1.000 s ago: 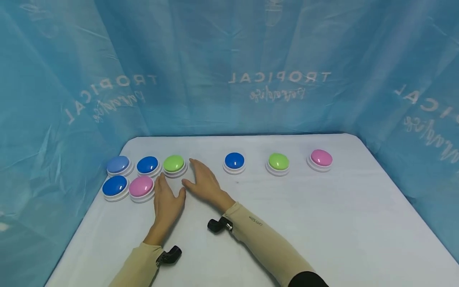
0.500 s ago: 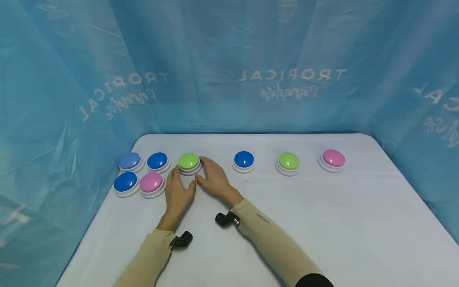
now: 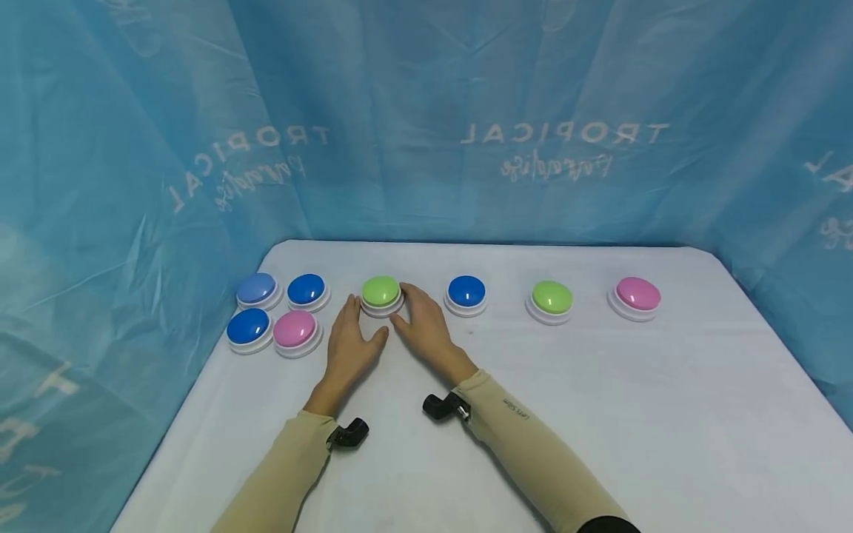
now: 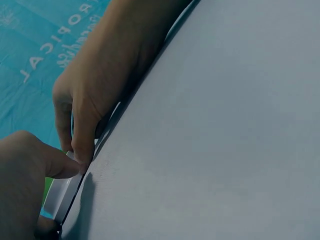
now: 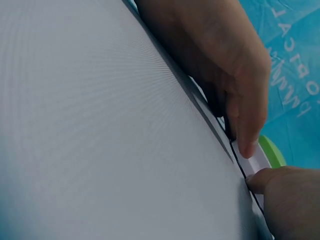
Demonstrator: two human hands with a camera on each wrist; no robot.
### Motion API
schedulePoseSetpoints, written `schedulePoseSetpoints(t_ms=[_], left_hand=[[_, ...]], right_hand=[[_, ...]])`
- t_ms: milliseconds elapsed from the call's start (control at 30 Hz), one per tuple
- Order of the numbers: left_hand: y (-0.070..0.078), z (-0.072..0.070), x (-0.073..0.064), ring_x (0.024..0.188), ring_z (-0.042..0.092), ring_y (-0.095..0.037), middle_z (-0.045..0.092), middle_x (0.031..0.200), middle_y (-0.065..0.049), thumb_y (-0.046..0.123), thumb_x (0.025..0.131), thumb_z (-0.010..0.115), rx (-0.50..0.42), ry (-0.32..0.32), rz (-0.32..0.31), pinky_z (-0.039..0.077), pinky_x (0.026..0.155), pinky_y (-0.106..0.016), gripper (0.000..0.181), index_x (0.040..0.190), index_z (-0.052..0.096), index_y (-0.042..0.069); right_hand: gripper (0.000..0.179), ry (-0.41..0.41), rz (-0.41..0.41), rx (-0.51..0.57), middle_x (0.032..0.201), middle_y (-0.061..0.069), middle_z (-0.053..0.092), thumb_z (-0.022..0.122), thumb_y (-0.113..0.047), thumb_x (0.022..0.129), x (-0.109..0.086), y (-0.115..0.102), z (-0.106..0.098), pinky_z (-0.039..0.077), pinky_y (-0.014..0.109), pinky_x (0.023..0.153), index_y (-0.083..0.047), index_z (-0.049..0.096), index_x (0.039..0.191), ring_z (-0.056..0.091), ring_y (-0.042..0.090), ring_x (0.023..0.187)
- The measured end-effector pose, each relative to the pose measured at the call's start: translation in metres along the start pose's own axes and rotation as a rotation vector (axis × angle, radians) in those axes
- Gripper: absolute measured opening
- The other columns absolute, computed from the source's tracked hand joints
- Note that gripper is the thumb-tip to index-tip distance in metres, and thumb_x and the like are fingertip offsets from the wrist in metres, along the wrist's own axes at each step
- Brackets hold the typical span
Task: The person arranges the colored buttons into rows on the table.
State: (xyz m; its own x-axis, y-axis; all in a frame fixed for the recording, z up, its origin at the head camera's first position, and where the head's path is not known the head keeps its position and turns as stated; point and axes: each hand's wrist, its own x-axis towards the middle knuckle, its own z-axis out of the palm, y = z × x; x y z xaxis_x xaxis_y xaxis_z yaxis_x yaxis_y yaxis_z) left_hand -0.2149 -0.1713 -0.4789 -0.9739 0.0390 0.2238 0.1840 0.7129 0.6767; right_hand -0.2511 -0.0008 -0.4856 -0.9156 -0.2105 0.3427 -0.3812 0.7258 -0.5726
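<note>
A green push button [image 3: 380,291] with a domed top and white base stands on the white table between my two hands. My left hand [image 3: 349,352] holds its left side, the fingers along the rim and the thumb near the front. On the right side, my right hand [image 3: 429,333] holds the base with fingertips and thumb. The left wrist view shows the white base [image 4: 57,195] between fingers and thumb, at the table surface. In the right wrist view, the green dome [image 5: 272,152] shows behind the fingertips of both hands.
Left of my hands are two blue buttons [image 3: 306,289] [image 3: 248,326], a lighter blue one [image 3: 256,288] and a pink one [image 3: 295,329]. Rightward stand blue [image 3: 466,292], green [image 3: 552,297] and pink [image 3: 637,294] buttons. Blue curtains [image 3: 426,170] border the table [image 3: 600,422].
Both hands have moved right along the table with the green button, widening its distance from the left group and bringing it closer to the single blue button. The head view has shifted slightly.
</note>
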Motion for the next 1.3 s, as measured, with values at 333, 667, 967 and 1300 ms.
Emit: schedulePoseSetpoints(t_ms=[333,667,967,1300], left_hand=[[0.001,0.002,0.007,0.155,0.032,-0.048,0.031,0.167,-0.03,0.029,0.093,0.071,-0.014,-0.02,0.0,0.027,0.127,-0.062,0.085,0.159,0.034,-0.01],[-0.001,0.002,-0.015,0.156,0.032,-0.045,0.033,0.167,-0.03,0.026,0.095,0.072,0.032,-0.037,0.042,0.027,0.129,-0.056,0.084,0.16,0.031,-0.009],[-0.006,-0.014,-0.059,0.151,0.042,-0.042,0.047,0.161,-0.024,0.018,0.092,0.075,0.036,-0.008,0.168,0.036,0.122,-0.062,0.07,0.155,0.048,-0.001],[-0.02,-0.038,-0.089,0.115,0.074,-0.033,0.079,0.118,-0.012,0.002,0.091,0.078,-0.105,0.264,0.15,0.047,0.102,-0.009,0.023,0.113,0.08,0.003]], right_hand=[[0.063,0.022,0.031,0.015,0.152,0.018,0.058,0.076,-0.023,0.098,-0.001,0.003,-0.002,0.041,0.043,0.123,0.001,0.05,0.15,0.054,0.033,0.144],[0.061,0.022,0.007,-0.044,0.151,0.024,0.057,0.072,-0.023,0.098,-0.038,-0.006,-0.008,0.044,0.051,0.12,0.002,0.051,0.149,0.052,0.038,0.144],[0.059,-0.034,-0.068,-0.074,0.156,0.018,0.055,0.07,-0.024,0.099,-0.069,-0.013,-0.016,0.041,0.046,0.123,0.0,0.054,0.15,0.048,0.033,0.149],[0.054,-0.067,-0.201,-0.175,0.155,0.018,0.056,0.067,-0.028,0.099,-0.088,-0.062,0.011,0.038,0.042,0.126,0.001,0.058,0.144,0.047,0.031,0.15]])
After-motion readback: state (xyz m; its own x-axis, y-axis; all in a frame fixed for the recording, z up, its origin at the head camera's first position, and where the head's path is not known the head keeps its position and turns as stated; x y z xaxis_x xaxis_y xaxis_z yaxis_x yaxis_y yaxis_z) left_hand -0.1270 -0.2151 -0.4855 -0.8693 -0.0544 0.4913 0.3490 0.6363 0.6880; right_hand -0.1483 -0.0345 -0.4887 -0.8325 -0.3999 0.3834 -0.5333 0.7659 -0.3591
